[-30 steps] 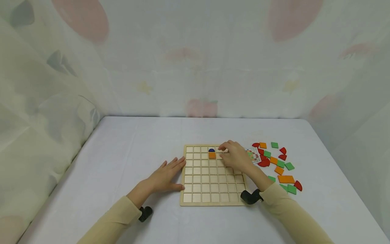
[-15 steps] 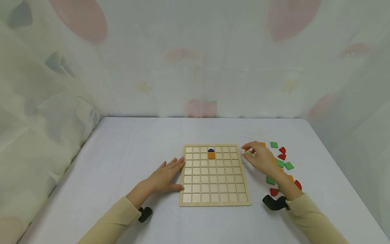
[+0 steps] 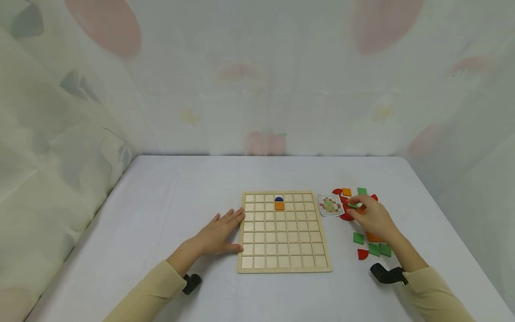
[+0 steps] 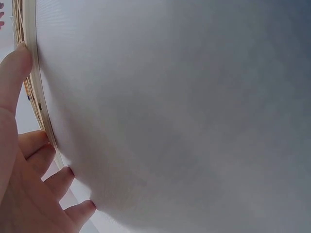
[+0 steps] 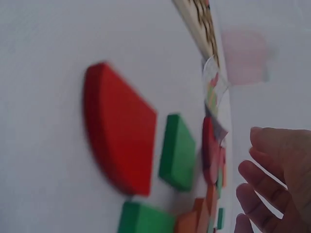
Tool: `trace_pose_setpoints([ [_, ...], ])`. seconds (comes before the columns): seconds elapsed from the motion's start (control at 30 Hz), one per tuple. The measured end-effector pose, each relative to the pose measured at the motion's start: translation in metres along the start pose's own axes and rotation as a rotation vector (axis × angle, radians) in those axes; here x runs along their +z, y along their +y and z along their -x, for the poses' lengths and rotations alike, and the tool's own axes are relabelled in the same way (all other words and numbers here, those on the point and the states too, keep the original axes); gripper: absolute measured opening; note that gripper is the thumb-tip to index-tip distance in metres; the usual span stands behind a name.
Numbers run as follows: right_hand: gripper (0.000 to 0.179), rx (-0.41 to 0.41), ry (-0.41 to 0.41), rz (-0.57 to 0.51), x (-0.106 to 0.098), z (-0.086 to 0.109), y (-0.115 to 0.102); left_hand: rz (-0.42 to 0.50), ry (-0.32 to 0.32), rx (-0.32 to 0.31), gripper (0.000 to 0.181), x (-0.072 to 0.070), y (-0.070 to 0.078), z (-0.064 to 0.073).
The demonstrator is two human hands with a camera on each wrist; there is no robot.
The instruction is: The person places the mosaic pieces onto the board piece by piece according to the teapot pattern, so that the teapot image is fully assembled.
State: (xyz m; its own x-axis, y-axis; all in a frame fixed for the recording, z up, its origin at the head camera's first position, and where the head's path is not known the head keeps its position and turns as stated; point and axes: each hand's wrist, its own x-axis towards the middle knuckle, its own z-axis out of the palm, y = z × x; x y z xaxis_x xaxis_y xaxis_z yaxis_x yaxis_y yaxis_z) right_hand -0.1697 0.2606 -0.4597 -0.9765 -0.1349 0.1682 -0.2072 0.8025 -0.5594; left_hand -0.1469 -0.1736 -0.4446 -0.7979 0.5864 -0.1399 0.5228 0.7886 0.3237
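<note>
A wooden grid board point(image 3: 283, 235) lies flat on the table. Near its top middle sit an orange square tile point(image 3: 279, 206) and a blue half-round piece point(image 3: 279, 199). My left hand point(image 3: 217, 235) rests at the board's left edge, fingers spread and thumb touching the rim, as the left wrist view also shows. Over the loose pieces right of the board hovers my right hand point(image 3: 374, 219), fingers bent and apart. A green tile point(image 3: 353, 205) shows below the gap between thumb and fingers. The right wrist view shows no piece in this hand point(image 5: 277, 174).
A printed pattern card point(image 3: 331, 206) lies between the board and the pieces. Several red, green and orange pieces are scattered on the right, among them a red quarter-round piece point(image 3: 363, 254) and an orange rectangle point(image 3: 375, 237), partly hidden by the hand.
My right hand has moved right from over the board, past the card, to the loose pieces. The card is uncovered again. The left hand has stayed at the board's edge.
</note>
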Motion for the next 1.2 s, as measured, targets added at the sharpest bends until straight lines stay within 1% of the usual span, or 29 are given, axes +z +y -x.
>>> trace_pose_setpoints([
  [0.17,0.037,-0.008,-0.054,0.027,0.001,0.003,0.01,-0.001,-0.001,-0.004,0.089,0.0,0.0,0.0],
  [0.37,0.038,0.004,-0.08,0.057,0.002,0.003,0.016,0.0,-0.003,0.001,0.089,0.001,0.0,0.0],
  [0.63,0.037,-0.003,-0.098,0.112,0.0,0.001,0.018,-0.006,-0.007,-0.002,0.09,0.0,0.0,0.0],
  [0.87,0.032,0.0,-0.118,0.163,-0.002,-0.001,0.015,-0.007,-0.007,-0.003,0.089,-0.001,0.001,-0.001],
  [1.03,0.031,-0.009,-0.13,0.171,-0.003,-0.002,0.015,-0.011,-0.011,-0.008,0.089,-0.001,0.001,-0.001],
  [1.2,0.029,-0.027,-0.125,0.177,-0.004,-0.002,0.018,-0.003,-0.011,-0.011,0.09,-0.001,0.001,-0.001],
])
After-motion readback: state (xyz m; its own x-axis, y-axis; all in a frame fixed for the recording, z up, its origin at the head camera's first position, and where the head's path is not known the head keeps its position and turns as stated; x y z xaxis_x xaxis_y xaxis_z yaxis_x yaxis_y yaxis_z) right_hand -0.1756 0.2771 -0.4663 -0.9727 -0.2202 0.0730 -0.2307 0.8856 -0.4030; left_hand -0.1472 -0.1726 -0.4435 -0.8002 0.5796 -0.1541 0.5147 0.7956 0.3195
